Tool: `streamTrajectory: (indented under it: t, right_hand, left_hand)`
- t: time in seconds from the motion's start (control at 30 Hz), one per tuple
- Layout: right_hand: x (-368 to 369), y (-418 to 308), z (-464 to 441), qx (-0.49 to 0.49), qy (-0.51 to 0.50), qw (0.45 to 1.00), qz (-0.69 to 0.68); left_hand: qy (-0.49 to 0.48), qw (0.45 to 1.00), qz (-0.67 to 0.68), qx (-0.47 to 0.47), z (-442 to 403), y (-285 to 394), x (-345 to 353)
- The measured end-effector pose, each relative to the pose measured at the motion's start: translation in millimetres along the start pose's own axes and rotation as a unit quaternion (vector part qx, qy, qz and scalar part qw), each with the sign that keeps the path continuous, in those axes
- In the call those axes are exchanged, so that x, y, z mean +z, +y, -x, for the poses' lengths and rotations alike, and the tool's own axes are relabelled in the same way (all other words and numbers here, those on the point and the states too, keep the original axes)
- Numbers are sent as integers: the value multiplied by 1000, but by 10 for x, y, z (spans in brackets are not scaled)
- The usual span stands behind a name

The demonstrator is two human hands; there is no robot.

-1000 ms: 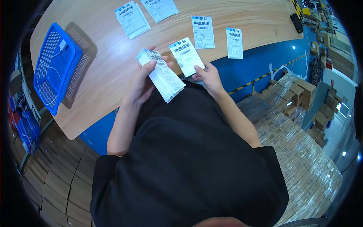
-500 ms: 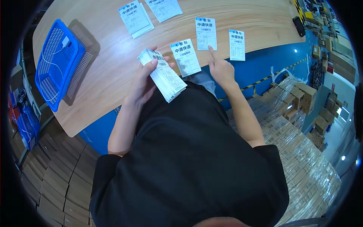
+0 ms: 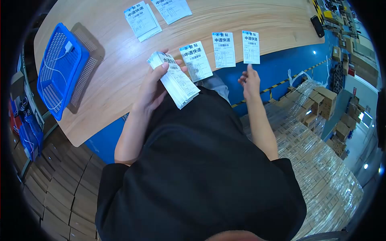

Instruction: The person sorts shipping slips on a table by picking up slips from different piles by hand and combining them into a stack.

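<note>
A thick stack of white printed shipping labels (image 3: 179, 84) is gripped in my left hand (image 3: 156, 82), thumb on top and fingers around the far side. My right hand (image 3: 251, 83) is off the table's front edge, fingers partly bent and apart. Its raised fingertip is at the lower edge of the rightmost label (image 3: 251, 46); whether it touches is unclear. To the left of that, a middle label (image 3: 224, 49) lies close to the table edge. Another label (image 3: 196, 60) lies just right of the stack, partly beyond my left fingertips.
Further back on the wooden table (image 3: 104, 96) lie two small label piles (image 3: 142, 21). A blue plastic basket (image 3: 60, 76) with a white cable stands at the left. A black object (image 3: 317, 26) lies at the far right edge. Wrapped cartons (image 3: 321, 168) stand at the right.
My right hand has moved right and down from the middle label to the rightmost one. The middle label has shifted towards me and slightly right. My left hand stays with its stack.
</note>
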State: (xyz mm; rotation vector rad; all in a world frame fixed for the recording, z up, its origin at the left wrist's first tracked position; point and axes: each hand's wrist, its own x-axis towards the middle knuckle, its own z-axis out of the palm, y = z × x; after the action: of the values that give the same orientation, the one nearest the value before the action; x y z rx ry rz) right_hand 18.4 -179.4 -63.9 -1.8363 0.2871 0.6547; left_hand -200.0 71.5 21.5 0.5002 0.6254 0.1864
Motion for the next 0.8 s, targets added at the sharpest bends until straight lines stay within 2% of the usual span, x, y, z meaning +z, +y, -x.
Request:
streamTrajectory:
  t: [0.07,0.13,0.23,0.37,0.5,0.57,0.7,0.8]
  right_hand:
    - [-71,-39,-251,106,17,969,-224]
    - [-201,-29,-498,97,10,973,-207]
    - [-292,-24,-534,28,-46,965,-258]
    - [-155,102,-75,75,-138,943,-292]
    - [266,218,114,88,-87,967,-222]
    - [384,216,76,145,-63,961,-228]
    - [396,228,39,131,-91,971,-180]
    - [401,132,185,76,-74,961,-254]
  left_hand:
    - [2,1000,0,-1,4,-10,-23]
    - [3,1000,-6,-4,-21,-23,-47]
    - [6,1000,-13,-1,-38,-23,-77]
    - [24,1000,4,-3,-69,-11,-125]
    - [15,1000,0,2,-124,-6,-115]
    - [11,1000,-10,3,-129,8,-93]
    - [12,1000,-14,0,-146,-12,-101]
    - [22,1000,-10,-4,-153,-33,-156]
